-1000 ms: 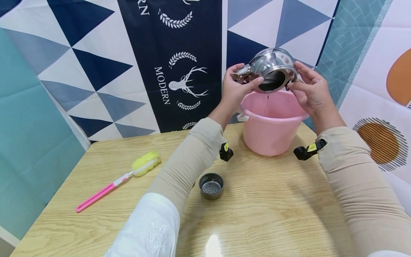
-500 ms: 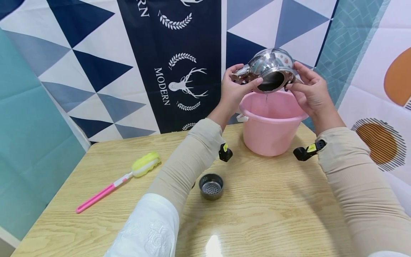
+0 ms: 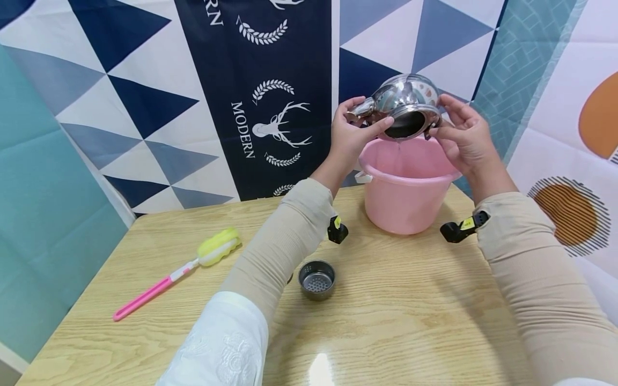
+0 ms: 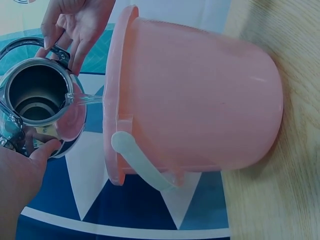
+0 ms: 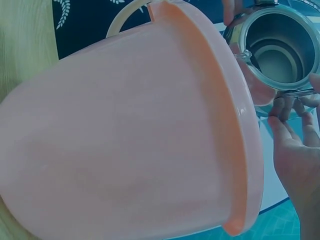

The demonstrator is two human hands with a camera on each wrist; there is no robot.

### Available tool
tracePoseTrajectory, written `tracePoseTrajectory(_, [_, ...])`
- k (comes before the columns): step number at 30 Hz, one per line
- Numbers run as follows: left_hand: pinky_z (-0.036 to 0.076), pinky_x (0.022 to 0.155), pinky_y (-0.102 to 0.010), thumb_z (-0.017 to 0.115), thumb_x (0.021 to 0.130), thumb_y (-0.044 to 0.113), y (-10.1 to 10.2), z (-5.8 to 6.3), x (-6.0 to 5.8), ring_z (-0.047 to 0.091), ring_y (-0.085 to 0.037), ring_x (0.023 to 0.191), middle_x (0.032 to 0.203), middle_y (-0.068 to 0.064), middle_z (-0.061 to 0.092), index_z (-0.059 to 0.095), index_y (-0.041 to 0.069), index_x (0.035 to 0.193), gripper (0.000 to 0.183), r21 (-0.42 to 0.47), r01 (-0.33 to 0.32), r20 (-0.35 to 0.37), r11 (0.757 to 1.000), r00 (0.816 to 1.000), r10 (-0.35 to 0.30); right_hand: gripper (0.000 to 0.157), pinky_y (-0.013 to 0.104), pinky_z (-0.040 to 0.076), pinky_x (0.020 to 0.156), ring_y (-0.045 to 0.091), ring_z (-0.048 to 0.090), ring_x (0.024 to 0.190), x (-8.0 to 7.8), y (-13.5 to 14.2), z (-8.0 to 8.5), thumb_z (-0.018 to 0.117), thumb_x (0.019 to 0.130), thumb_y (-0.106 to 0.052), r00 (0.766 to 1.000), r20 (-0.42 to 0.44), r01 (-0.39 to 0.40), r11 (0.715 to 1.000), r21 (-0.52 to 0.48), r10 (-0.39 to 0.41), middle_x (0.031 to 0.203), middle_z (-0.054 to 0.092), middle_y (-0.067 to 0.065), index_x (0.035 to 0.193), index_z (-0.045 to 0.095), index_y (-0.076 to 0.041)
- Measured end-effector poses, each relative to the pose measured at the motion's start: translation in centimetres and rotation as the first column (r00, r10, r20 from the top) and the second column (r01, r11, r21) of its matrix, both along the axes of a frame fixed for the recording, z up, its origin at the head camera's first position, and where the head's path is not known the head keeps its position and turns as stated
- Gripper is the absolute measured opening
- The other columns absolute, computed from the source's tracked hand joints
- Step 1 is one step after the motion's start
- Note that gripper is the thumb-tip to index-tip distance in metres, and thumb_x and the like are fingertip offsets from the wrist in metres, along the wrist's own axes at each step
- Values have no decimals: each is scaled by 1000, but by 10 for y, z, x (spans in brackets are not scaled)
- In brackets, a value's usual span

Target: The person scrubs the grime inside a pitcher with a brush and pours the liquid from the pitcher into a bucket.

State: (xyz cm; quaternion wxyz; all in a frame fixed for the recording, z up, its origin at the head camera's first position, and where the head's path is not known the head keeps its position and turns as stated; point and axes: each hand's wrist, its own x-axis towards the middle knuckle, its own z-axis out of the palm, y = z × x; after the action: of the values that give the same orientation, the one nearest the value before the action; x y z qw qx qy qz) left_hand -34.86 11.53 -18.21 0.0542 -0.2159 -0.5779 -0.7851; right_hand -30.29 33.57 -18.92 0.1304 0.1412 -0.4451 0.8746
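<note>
My left hand (image 3: 348,134) and right hand (image 3: 468,136) hold a shiny steel teapot (image 3: 407,91) between them, tipped mouth-down over a pink bucket (image 3: 405,203). The left hand grips it at the spout side, thumb along the body by the rim. Opposite, the fingers of the right hand pinch it near the handle joint. Clear water (image 4: 89,99) runs from the lip of the mouth toward the bucket. In the left wrist view the inside of the teapot (image 4: 37,90) shows, with its hooped handle (image 4: 22,44) swung aside.
A small perforated metal strainer cup (image 3: 317,281) stands on the wooden table (image 3: 386,327) below the left forearm. Farther left lies a sponge brush (image 3: 217,247) with a pink handle. A patterned cloth (image 3: 289,64) hangs behind the table.
The stream from the teapot's mouth has thinned. Both hands and the teapot have shifted very slightly left; the grip is the same.
</note>
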Motion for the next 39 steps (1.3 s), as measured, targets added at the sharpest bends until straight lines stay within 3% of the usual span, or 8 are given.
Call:
tracePoseTrajectory(16, [50, 80, -17, 87, 73, 16, -5, 0, -1, 50, -6, 100, 119, 6, 51, 51, 16, 130, 67, -148, -70, -98, 986, 994, 56, 75, 29, 53, 83, 19, 60, 116, 3, 0, -5, 56, 79, 30, 1000, -4, -28, 998, 61, 28, 153, 36, -1, 143, 47, -7])
tracePoseTrajectory(29, [49, 82, -17, 87, 73, 14, -6, 2, 0, 51, -5, 99, 119, 5, 52, 50, 12, 131, 69, -142, -52, -136, 989, 990, 33, 77, 29, 51, 85, 18, 58, 118, 3, -1, -7, 57, 77, 30, 1000, 14, -14, 996, 89, 13, 154, 35, -3, 143, 48, -9])
tracePoseTrajectory(39, [48, 81, -17, 87, 73, 15, -8, 6, 0, 47, -5, 98, 121, 7, 51, 50, 11, 131, 69, -185, -78, -170, 980, 984, 46, 76, 30, 50, 86, 19, 56, 121, 6, 0, -6, 55, 79, 31, 999, 13, -38, 995, 93, 37, 153, 35, -3, 143, 46, -9])
